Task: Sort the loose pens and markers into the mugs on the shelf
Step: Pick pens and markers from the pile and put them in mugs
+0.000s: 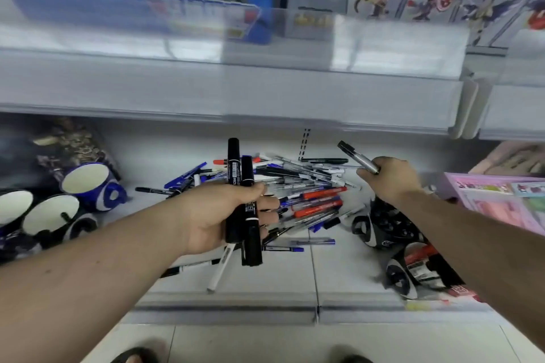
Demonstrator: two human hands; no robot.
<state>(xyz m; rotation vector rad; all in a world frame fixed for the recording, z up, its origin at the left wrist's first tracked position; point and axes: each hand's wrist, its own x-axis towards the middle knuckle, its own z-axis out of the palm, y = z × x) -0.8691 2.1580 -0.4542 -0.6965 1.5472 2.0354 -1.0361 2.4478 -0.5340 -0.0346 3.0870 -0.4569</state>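
A heap of loose pens and markers [306, 186], blue, red and black, lies on the white shelf [224, 280]. My left hand [218, 218] grips two thick black markers [236, 186] upright, in front of the heap. Over the heap's right end, my right hand [389, 177] holds one grey marker with a black cap [356, 158]. Three blue-and-white mugs [88, 183] stand at the shelf's left; one holds a dark pen. Black mugs [386, 224] sit at the right under my right forearm; one holds red markers [418, 256].
An upper shelf [236, 91] with a clear plastic front overhangs the pens; toy boxes stand on it. A pink box [501, 200] sits at the right, a dark patterned box [67, 144] behind the blue mugs. A white pen [221, 268] lies near the shelf's front edge.
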